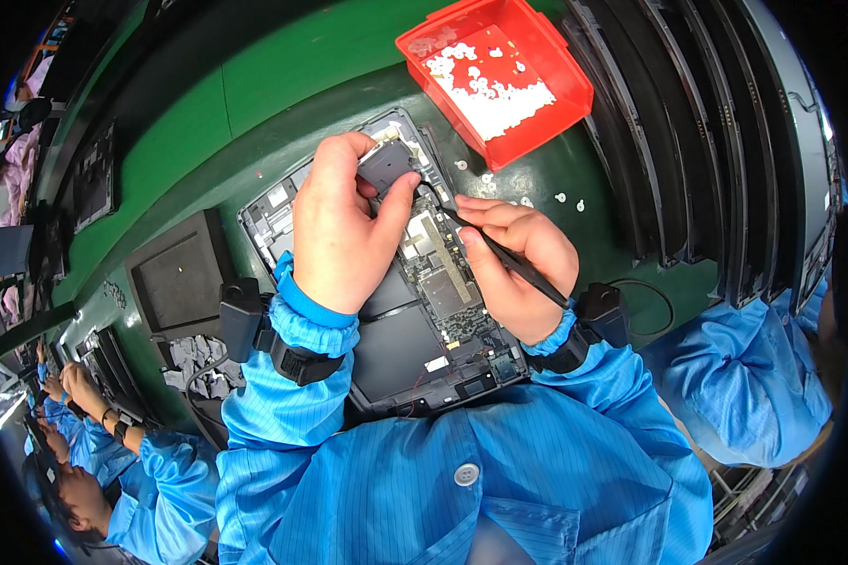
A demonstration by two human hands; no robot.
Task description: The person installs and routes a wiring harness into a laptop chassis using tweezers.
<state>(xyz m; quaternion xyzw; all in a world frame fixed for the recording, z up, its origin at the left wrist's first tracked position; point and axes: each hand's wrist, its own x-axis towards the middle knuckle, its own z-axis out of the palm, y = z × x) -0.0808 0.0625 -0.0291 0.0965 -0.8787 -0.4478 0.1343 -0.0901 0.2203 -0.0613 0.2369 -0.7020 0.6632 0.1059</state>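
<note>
My left hand [341,235] pinches a small flat dark grey part [386,166] between thumb and fingers. It holds the part over the upper end of an opened tablet-like device [391,363]. A pair of black tweezers [530,271] is gripped in my right hand [535,243]. Their tips reach toward the grey part and my left thumb; whether they touch it cannot be made out. Inside the device a long circuit board [445,290] lies exposed, with dark flat blocks beside it. My left hand covers some of the device's upper left portion.
Beyond the device stands a red bin [499,155] holding many small white pieces; several more lie loose on the green bench [594,231]. Dark panels [669,141] stand in a row at right. A black tray [181,273] sits at left. Other people in blue work on both sides.
</note>
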